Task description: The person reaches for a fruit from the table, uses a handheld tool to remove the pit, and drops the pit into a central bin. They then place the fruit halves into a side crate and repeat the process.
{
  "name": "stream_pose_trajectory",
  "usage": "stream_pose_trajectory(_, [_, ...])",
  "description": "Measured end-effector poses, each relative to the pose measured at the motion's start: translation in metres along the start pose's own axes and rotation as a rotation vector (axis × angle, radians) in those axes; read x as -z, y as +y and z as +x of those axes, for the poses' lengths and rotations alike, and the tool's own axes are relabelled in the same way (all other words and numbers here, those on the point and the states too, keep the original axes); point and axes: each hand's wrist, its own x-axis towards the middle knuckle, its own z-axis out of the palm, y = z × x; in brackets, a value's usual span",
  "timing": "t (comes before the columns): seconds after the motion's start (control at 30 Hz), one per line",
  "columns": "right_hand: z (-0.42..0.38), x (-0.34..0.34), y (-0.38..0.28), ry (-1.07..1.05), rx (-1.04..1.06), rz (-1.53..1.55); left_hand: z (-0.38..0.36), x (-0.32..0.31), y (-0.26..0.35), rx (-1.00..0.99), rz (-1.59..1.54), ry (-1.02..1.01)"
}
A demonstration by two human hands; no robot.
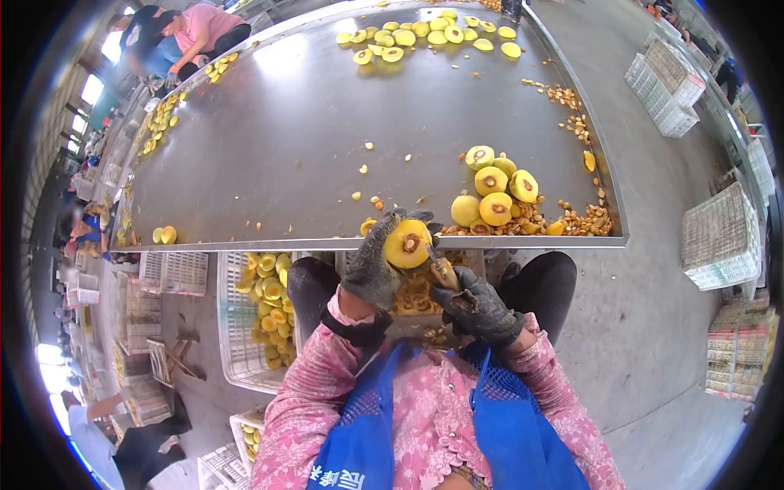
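Observation:
My left hand (pixel 373 265), in a dark grey glove, holds a yellow peach half (pixel 400 248) just over the table's near edge. Its cut face is turned up, with a brown pit or pit hollow in the middle. A short wooden-handled knife (pixel 445 273) is gripped in my gloved right hand (pixel 484 313). Its metal tip meets the right side of the peach half; how deep it goes is hidden. Just right of my hands, several peach halves (pixel 493 181) with brown centres are heaped on the metal table (pixel 286 155), beside loose brown pits (pixel 584 220).
A white crate (pixel 232 335) of yellow halves stands below left, and a container of pale scraps (pixel 415 296) sits between my knees. More halves (pixel 437 37) lie along the far edge. Co-workers (pixel 200 37) sit at the far left. White crates (pixel 723 233) stand right.

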Motion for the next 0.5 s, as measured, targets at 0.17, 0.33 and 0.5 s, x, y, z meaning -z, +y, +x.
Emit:
stream_pose_trajectory(0.17, [-0.005, -0.011, -0.003, -0.008, 0.036, 0.056, -0.014, -0.017, 0.020, 0.008, -0.044, 0.014])
stream_pose_trajectory(0.33, [0.001, -0.017, 0.017, 0.022, 0.201, -0.013, -0.022, -0.026, 0.045, -0.090, 0.029, 0.014])
stream_pose_trajectory(0.5, [0.008, -0.020, 0.027, -0.030, 0.225, 0.132, -0.023, -0.037, 0.037, -0.078, -0.171, 0.090])
